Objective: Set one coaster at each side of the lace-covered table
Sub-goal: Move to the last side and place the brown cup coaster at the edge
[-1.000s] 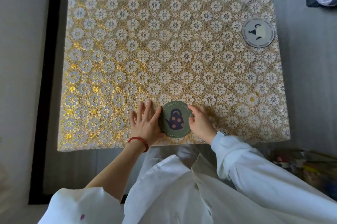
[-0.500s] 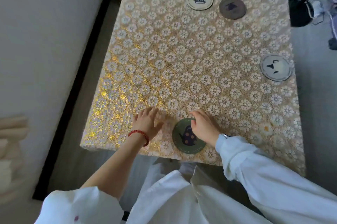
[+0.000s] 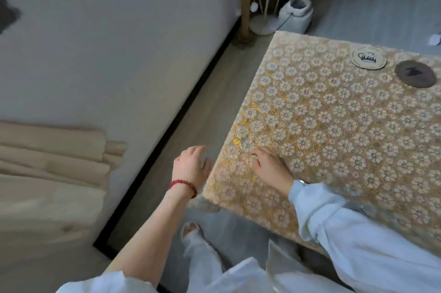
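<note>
The table [image 3: 334,125] wears a gold lace cloth with white flowers. Near its far edge lie a white round coaster [image 3: 368,58] and, to its right, a dark brown coaster [image 3: 416,73]. My left hand [image 3: 191,166], with a red bead bracelet at the wrist, hangs over the floor just off the table's left corner, fingers apart, holding nothing. My right hand [image 3: 269,166] rests on the cloth near that corner, fingers spread and empty. The green teapot coaster is not in view; my right sleeve covers part of the near edge.
A white wall with a black skirting strip [image 3: 167,144] runs along the left, leaving a narrow floor strip beside the table. Folded beige fabric [image 3: 52,161] lies at the left. A wooden post [image 3: 245,11] and a white appliance [image 3: 296,11] stand past the far corner.
The view has swung left. Both hands have left the green teapot coaster; my left hand has gone off the table edge and my right hand has slid left across the cloth.
</note>
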Demonstrator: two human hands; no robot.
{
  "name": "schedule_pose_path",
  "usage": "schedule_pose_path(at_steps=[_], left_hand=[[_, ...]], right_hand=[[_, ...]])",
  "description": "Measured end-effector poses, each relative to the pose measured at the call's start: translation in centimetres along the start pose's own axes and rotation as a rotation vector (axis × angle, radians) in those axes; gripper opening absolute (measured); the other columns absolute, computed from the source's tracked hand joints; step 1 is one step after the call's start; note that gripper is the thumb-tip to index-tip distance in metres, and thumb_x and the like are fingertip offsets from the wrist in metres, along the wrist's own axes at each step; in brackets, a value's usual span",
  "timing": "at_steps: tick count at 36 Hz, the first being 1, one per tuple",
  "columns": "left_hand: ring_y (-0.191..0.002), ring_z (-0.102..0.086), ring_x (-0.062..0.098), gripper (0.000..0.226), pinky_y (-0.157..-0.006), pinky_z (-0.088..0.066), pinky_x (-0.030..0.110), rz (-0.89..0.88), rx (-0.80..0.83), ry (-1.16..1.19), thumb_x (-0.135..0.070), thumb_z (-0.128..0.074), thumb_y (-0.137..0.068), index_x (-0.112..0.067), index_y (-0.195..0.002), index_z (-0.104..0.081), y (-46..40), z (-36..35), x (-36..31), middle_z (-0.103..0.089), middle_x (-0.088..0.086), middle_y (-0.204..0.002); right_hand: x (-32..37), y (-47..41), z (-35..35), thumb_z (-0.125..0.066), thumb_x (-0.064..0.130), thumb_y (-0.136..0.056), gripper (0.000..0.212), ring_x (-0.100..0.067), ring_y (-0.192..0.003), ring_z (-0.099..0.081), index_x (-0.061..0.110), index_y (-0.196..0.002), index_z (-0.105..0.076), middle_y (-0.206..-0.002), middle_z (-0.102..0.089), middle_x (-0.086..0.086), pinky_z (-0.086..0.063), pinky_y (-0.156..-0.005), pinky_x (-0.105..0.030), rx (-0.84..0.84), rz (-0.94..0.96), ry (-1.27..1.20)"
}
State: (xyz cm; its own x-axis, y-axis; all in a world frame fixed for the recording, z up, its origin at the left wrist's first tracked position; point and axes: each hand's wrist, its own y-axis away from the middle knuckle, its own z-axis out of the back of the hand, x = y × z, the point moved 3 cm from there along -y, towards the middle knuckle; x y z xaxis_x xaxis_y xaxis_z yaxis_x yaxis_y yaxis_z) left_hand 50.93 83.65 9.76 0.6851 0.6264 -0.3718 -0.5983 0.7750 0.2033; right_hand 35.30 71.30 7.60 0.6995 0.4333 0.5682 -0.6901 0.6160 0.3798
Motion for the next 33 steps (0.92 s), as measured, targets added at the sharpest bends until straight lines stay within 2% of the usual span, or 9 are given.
schedule_pose_path(at_steps=[3, 8, 15, 21, 26, 33], left_hand=[[-0.113, -0.052, 0.033, 0.034, -0.092, -0.044, 0.043, 0.014, -0.012, 0.04, -0.024, -0.05, -0.086, -0.012, -0.117, -0.055, -0.4, 2.0, 4.5, -0.058, 0.012, -0.124], [-0.12, -0.047, 0.029, 0.039, -0.096, -0.04, 0.042, 0.008, 0.026, 0.053, -0.027, -0.049, -0.089, -0.012, -0.125, -0.049, -1.9, 5.3, 11.9, -0.052, 0.01, -0.132], [-0.122, -0.045, 0.027, 0.04, -0.099, -0.04, 0.042, -0.016, 0.041, 0.075, -0.028, -0.047, -0.09, -0.013, -0.127, -0.047, -5.8, 9.1, 18.0, -0.051, 0.008, -0.133], [-0.121, -0.045, 0.028, 0.04, -0.099, -0.04, 0.041, -0.123, 0.108, 0.069, -0.029, -0.045, -0.09, -0.014, -0.128, -0.045, -12.3, 9.6, 16.8, -0.05, 0.008, -0.133], [-0.124, -0.042, 0.025, 0.041, -0.105, -0.029, 0.041, -0.294, 0.138, -0.032, -0.034, -0.044, -0.091, -0.018, -0.128, -0.044, -18.8, 9.6, 14.0, -0.049, 0.006, -0.133], [-0.124, -0.041, 0.024, 0.042, -0.105, -0.028, 0.038, -0.482, 0.17, -0.153, -0.033, -0.047, -0.089, -0.018, -0.128, -0.044, -30.7, 11.4, 8.5, -0.048, 0.004, -0.133]], right_hand=[[3.9, -1.5, -2.7, -0.036, 0.018, -0.091, 0.033, -0.028, -0.118, -0.048, 0.017, -0.121, -0.051, -0.129, -0.053, -0.007, -0.042, -0.099, -0.042, -0.014, -0.048, -0.037], [10.4, -4.2, -6.8, -0.038, 0.015, -0.09, 0.033, -0.031, -0.118, -0.047, 0.011, -0.119, -0.052, -0.125, -0.055, -0.013, -0.039, -0.102, -0.04, -0.043, -0.102, -0.098], [16.6, -7.8, -8.8, -0.037, 0.015, -0.09, 0.033, -0.032, -0.115, -0.048, 0.012, -0.119, -0.052, -0.125, -0.055, -0.013, -0.04, -0.101, -0.044, -0.067, -0.129, -0.131], [17.1, -11.8, -6.2, -0.039, 0.016, -0.09, 0.032, -0.031, -0.113, -0.049, 0.012, -0.118, -0.054, -0.124, -0.056, -0.011, -0.042, -0.097, -0.044, -0.145, -0.159, -0.064], [15.8, -16.7, -3.1, -0.04, 0.016, -0.09, 0.034, -0.031, -0.114, -0.048, 0.013, -0.122, -0.05, -0.126, -0.053, -0.01, -0.042, -0.097, -0.044, -0.257, -0.195, -0.01], [13.5, -24.6, 2.2, -0.044, 0.017, -0.088, 0.035, -0.032, -0.116, -0.044, 0.013, -0.121, -0.051, -0.124, -0.053, -0.01, -0.04, -0.095, -0.041, -0.421, -0.294, -0.029]])
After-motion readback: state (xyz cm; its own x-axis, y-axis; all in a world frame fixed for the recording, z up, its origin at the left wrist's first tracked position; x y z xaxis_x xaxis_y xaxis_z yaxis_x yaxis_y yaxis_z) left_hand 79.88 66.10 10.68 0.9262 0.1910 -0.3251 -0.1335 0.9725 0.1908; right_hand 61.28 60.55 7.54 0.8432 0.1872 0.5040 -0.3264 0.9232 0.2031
